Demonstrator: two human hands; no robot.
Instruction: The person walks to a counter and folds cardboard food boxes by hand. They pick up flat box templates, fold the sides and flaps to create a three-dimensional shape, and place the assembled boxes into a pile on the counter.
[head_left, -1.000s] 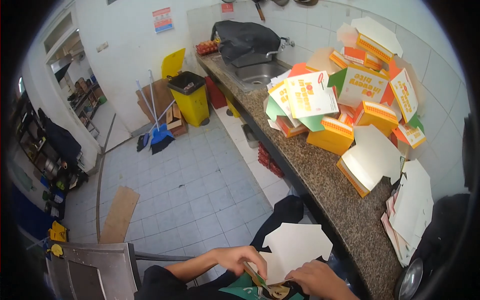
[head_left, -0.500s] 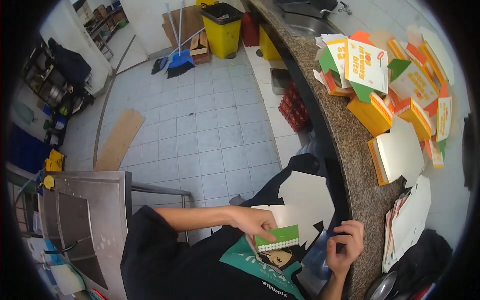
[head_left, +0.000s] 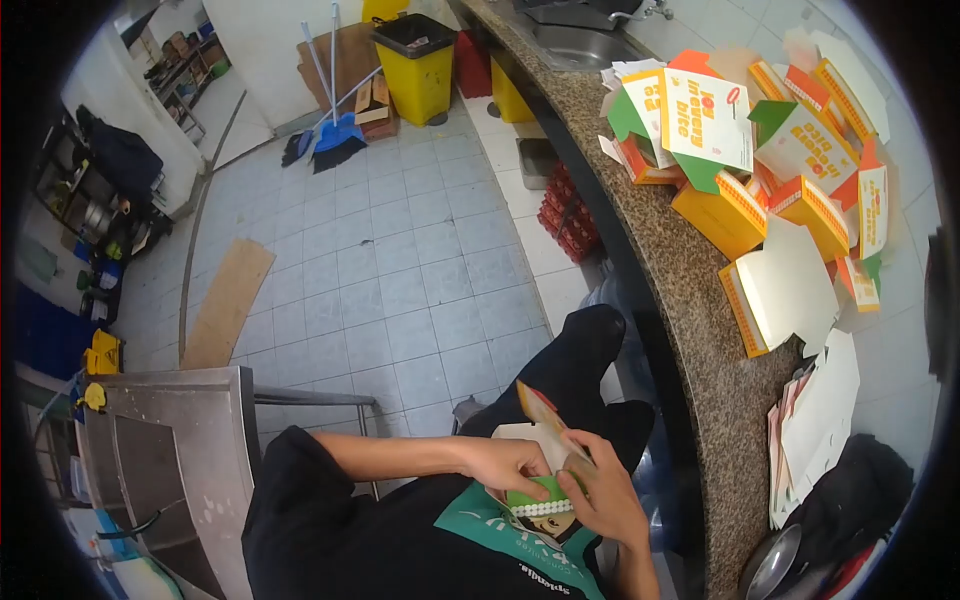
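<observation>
Over my lap is a partly folded cardboard box [head_left: 540, 508], with a green side edged in white dots, a pale inside and an orange-edged flap standing up. My left hand [head_left: 510, 468] grips its green side, thumb on the outside. From the right, my right hand [head_left: 603, 492] holds the same box, its fingers bent around the panel and thumb near the green edge. Parts of the box are hidden behind both hands.
Folded boxes [head_left: 720, 215] in yellow, orange and green are piled on the granite counter [head_left: 665, 265] at right. Flat card sheets [head_left: 815, 430], a metal lid [head_left: 770, 562] and dark cloth lie nearer. A steel table [head_left: 225, 440] stands at left.
My right hand has moved left from beside the box and taken hold of it. The wide pale sheet is now folded up, with its orange edge showing. The view has shifted slightly.
</observation>
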